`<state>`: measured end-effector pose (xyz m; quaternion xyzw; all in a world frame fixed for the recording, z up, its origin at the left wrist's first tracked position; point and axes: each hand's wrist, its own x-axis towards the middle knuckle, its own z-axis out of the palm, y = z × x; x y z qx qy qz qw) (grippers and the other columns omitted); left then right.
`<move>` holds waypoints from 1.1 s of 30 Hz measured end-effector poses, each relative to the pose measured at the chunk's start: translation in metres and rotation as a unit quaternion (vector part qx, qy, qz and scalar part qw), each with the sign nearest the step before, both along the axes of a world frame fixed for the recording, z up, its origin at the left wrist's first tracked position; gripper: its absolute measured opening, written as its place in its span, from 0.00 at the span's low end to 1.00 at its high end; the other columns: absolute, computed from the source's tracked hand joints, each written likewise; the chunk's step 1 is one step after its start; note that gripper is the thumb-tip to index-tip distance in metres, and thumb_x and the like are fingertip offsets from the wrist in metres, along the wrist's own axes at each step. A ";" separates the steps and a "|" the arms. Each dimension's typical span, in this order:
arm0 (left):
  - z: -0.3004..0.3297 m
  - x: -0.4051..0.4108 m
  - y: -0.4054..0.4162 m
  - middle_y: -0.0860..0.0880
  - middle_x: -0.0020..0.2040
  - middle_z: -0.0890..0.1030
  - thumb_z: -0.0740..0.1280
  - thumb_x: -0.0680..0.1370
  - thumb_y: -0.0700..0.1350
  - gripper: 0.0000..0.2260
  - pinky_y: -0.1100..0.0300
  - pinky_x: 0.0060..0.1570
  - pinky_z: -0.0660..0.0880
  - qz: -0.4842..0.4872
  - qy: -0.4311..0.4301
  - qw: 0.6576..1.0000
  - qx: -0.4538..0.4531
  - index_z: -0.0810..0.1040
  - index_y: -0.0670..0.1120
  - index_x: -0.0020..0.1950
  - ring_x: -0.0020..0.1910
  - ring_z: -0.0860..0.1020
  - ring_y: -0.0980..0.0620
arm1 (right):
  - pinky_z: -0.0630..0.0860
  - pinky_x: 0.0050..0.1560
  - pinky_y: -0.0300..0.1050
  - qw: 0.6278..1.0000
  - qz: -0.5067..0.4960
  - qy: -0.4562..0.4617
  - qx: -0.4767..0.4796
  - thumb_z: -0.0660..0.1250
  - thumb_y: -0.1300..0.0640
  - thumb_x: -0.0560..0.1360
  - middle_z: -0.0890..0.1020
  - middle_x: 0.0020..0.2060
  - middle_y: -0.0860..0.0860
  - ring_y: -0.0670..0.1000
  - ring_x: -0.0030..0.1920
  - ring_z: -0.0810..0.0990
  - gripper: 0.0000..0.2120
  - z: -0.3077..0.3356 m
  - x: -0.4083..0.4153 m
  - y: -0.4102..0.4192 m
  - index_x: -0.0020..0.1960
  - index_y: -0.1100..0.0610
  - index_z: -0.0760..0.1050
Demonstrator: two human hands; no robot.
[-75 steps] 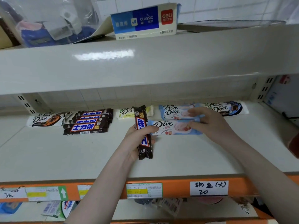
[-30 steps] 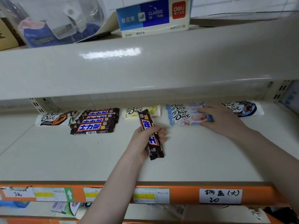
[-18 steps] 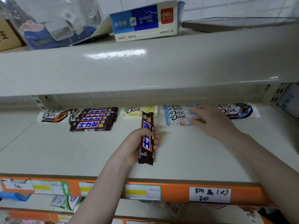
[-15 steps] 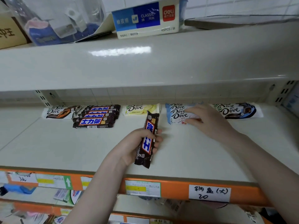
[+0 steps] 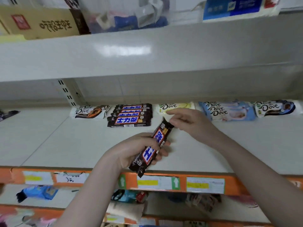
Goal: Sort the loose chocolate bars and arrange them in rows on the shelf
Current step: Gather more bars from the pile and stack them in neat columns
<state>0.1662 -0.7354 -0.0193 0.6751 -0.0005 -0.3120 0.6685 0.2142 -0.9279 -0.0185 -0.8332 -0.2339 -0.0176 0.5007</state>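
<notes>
The left hand (image 5: pixel 131 149) is gripping a Snickers bar (image 5: pixel 152 146), its fingers curling round the middle of the dark brown wrapper, and is holding it tilted over the front part of the white shelf (image 5: pixel 49 145), the upper end pointing up and to the right, the lower end hanging over the orange shelf edge (image 5: pixel 98 179). The right hand (image 5: pixel 188 122) is hovering just beside the bar's upper end with nothing in it, its fingers loosely spread and reaching toward the left; motion blur is making it hard to tell whether a fingertip is touching the wrapper. Along the back of the shelf the sorted bars are lying in a line: a brown-and-white Dove bar (image 5: pixel 89 111) at the left, then a stepped row of Snickers bars (image 5: pixel 130 115) just beside it, a pale yellow Dove bar (image 5: pixel 176 106) behind the right hand's fingers, a row of light blue Dove bars (image 5: pixel 227 110), and a dark blue-and-white Dove bar (image 5: pixel 277 108) at the far right. Price labels (image 5: pixel 205 185) with yellow bands and green arrows are sitting on the orange edge. On the shelf above, a yellow carton (image 5: pixel 45 23) and a blue box (image 5: pixel 232 7) are standing, both blurred.
</notes>
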 end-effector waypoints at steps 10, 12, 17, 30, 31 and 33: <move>0.009 -0.001 0.124 0.43 0.42 0.84 0.64 0.74 0.33 0.10 0.61 0.31 0.77 -0.057 -0.032 0.997 0.029 0.78 0.41 0.53 0.35 0.81 0.50 | 0.69 0.27 0.30 0.998 -0.020 0.045 0.027 0.66 0.64 0.73 0.79 0.30 0.48 0.40 0.24 0.73 0.10 0.003 -0.013 0.115 0.38 0.49 0.76; 0.009 -0.002 0.141 0.42 0.44 0.84 0.66 0.74 0.34 0.10 0.59 0.34 0.79 -0.064 -0.036 0.997 0.030 0.77 0.40 0.55 0.39 0.83 0.48 | 0.68 0.27 0.29 0.998 -0.035 0.050 0.017 0.65 0.64 0.73 0.77 0.28 0.48 0.40 0.24 0.72 0.09 -0.001 -0.017 0.126 0.39 0.52 0.75; 0.008 0.007 0.173 0.39 0.46 0.84 0.69 0.73 0.37 0.11 0.60 0.33 0.80 0.066 -0.065 0.996 -0.003 0.79 0.41 0.55 0.40 0.83 0.46 | 0.69 0.28 0.29 0.991 -0.109 0.058 0.042 0.64 0.66 0.73 0.77 0.32 0.53 0.41 0.29 0.75 0.06 -0.004 -0.023 0.123 0.41 0.57 0.74; -0.009 0.020 0.155 0.42 0.45 0.85 0.72 0.71 0.38 0.10 0.59 0.34 0.80 0.086 -0.095 0.992 -0.001 0.79 0.44 0.52 0.38 0.83 0.46 | 0.76 0.45 0.47 0.914 -0.019 -0.292 -0.282 0.78 0.56 0.62 0.84 0.46 0.54 0.55 0.45 0.82 0.23 -0.015 -0.029 0.114 0.56 0.57 0.78; -0.011 0.022 0.153 0.44 0.44 0.85 0.72 0.71 0.38 0.10 0.59 0.35 0.80 0.100 -0.138 0.985 0.025 0.78 0.45 0.50 0.37 0.83 0.48 | 0.77 0.44 0.47 0.910 -0.027 -0.298 -0.286 0.78 0.56 0.62 0.84 0.45 0.54 0.55 0.44 0.82 0.23 -0.016 -0.026 0.112 0.56 0.58 0.78; -0.017 0.028 0.153 0.51 0.43 0.83 0.74 0.69 0.39 0.11 0.63 0.37 0.79 0.125 -0.267 0.947 0.127 0.77 0.50 0.46 0.36 0.81 0.55 | 0.77 0.43 0.48 0.910 -0.042 -0.295 -0.290 0.78 0.57 0.62 0.84 0.45 0.55 0.57 0.43 0.82 0.23 -0.017 -0.018 0.111 0.55 0.59 0.79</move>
